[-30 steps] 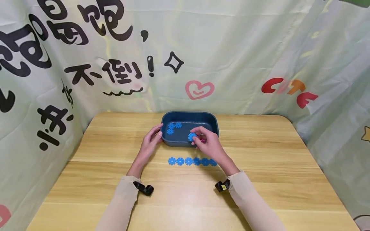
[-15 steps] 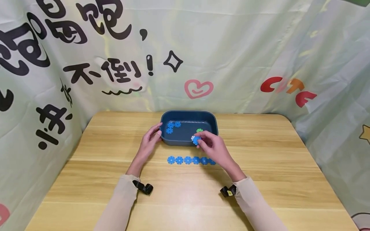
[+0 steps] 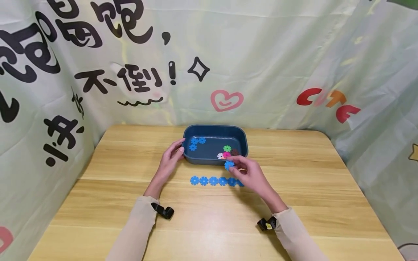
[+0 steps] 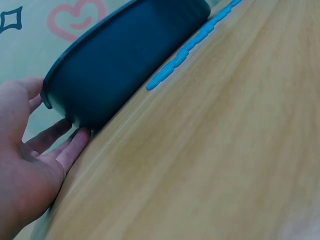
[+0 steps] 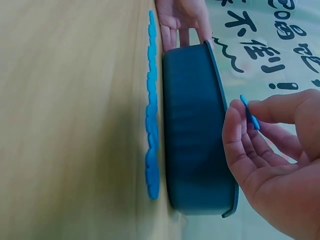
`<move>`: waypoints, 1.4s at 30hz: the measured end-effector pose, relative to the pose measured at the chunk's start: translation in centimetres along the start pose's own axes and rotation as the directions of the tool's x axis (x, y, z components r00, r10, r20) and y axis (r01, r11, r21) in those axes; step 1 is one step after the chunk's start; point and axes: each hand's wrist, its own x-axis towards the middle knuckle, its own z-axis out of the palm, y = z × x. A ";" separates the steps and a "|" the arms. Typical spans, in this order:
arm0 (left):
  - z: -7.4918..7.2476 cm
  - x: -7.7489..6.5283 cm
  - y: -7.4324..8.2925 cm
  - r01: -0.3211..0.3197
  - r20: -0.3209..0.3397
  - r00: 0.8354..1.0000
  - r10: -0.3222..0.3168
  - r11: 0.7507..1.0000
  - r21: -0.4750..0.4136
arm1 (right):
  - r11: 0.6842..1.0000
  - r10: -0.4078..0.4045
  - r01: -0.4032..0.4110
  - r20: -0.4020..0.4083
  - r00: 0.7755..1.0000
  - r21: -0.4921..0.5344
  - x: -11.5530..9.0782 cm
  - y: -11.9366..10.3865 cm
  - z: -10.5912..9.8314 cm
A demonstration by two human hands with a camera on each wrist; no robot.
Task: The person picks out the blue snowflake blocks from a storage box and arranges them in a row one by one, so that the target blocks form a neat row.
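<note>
My right hand (image 3: 249, 172) pinches a blue snowflake disc (image 3: 229, 165) between thumb and fingertips, just over the near wall of a dark blue tray (image 3: 205, 161). The right wrist view shows this disc (image 5: 250, 112) nearly edge-on. With its fingers spread, my left hand (image 3: 169, 156) touches the tray's left end; in the left wrist view its fingertips (image 4: 80, 135) press low on the wall. Several blue snowflake discs (image 3: 213, 181) lie in a side-by-side row on the table in front of the tray. The row's right end is partly hidden behind my right hand.
Inside the tray, blue discs (image 3: 193, 147) lie at the left. A green disc (image 3: 227, 148), a pink disc (image 3: 226, 154), a white disc (image 3: 220, 156) and a brown one (image 3: 234, 152) sit at the right. A printed curtain (image 3: 267, 72) hangs behind the wooden table (image 3: 294, 181).
My right hand has moved from inside the tray toward me and to the right, carrying the blue disc over the near rim. The coloured discs are uncovered. My left hand stays put.
</note>
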 end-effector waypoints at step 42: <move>0.0 0.1 0.2 0.017 0.004 1.000 -0.017 1.000 0.000 | 0.967 0.110 -0.103 0.018 0.994 -0.234 -4.4 3.2 -4.2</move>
